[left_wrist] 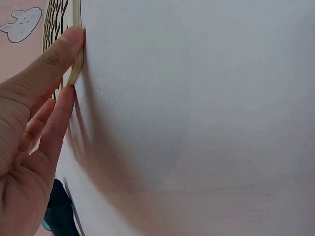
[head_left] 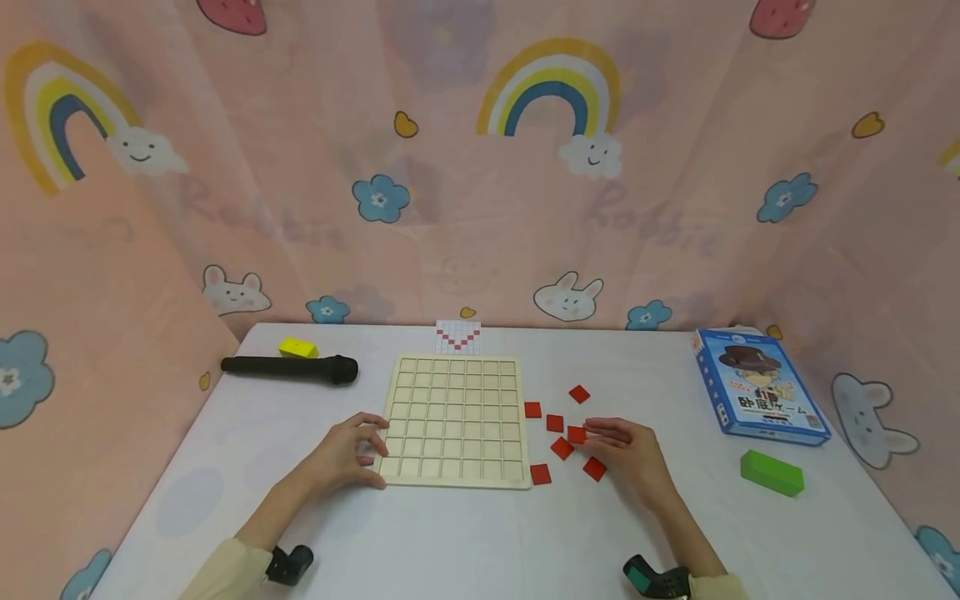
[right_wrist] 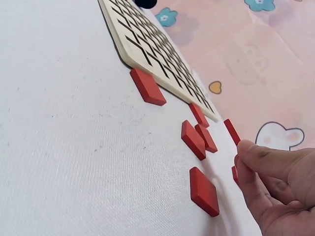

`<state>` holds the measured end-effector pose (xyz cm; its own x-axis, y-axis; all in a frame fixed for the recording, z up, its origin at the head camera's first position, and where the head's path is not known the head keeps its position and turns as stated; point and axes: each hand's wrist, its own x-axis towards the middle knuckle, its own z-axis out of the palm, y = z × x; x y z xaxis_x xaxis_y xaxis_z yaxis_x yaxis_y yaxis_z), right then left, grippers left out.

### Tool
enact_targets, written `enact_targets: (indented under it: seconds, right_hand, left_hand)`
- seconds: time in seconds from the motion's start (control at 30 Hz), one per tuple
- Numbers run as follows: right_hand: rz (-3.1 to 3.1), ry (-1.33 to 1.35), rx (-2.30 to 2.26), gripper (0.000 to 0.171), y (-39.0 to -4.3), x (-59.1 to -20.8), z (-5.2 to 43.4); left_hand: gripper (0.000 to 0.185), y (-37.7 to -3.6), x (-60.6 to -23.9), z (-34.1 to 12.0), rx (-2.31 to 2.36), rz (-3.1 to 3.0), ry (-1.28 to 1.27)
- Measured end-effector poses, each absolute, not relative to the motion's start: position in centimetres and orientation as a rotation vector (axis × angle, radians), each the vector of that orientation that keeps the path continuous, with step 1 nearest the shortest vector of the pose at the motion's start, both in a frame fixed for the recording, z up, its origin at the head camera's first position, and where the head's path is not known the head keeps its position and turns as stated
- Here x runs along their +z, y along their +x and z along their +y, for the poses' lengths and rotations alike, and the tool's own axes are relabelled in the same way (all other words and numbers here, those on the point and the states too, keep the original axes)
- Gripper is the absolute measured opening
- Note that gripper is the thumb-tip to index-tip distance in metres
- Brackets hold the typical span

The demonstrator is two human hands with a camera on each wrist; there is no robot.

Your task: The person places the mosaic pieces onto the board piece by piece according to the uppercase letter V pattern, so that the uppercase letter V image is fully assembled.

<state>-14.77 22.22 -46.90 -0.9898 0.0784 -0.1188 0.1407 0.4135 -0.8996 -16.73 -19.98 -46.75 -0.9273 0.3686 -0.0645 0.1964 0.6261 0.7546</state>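
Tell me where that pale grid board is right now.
In the head view, the grid board lies below centre, with the left hand touching its left edge, red tiles to its right and a patterned card just behind it.

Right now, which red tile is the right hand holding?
The red tile pinched at the tips of the right hand, held up; the other six red tiles lie loose on the white table.

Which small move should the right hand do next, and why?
Probably carry the red tile over to the grid board: the right hand pinches it, the left hand grips the board's edge, and no tile sits on the board yet.
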Motion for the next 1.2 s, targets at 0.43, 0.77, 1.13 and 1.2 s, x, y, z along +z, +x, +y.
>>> enact_targets:
  seconds: [0.43, 0.77, 1.13, 1.2]
  right_hand:
    - [2.56, 0.146, -1.723, 0.034, -15.2, -47.3, 20.3]
    - [2.545, 0.168, -1.763, 0.031, -15.2, -47.8, 18.5]
    - [2.524, 0.115, -1.812, 0.032, -15.3, -48.1, 16.9]
    - [2.519, 0.112, -1.823, 0.032, -15.4, -48.1, 16.7]
  left_hand:
    - [0.036, -16.5, -46.5, -20.0, 1.186, 2.631, 0.461]
    - [0.036, -16.5, -46.5, -20.0, 1.181, 2.625, 0.428]
    - [0.037, -16.6, -46.7, -19.7, 1.195, 2.626, 0.396]
    - [0.037, -16.7, -46.8, -19.7, 1.198, 2.625, 0.382]
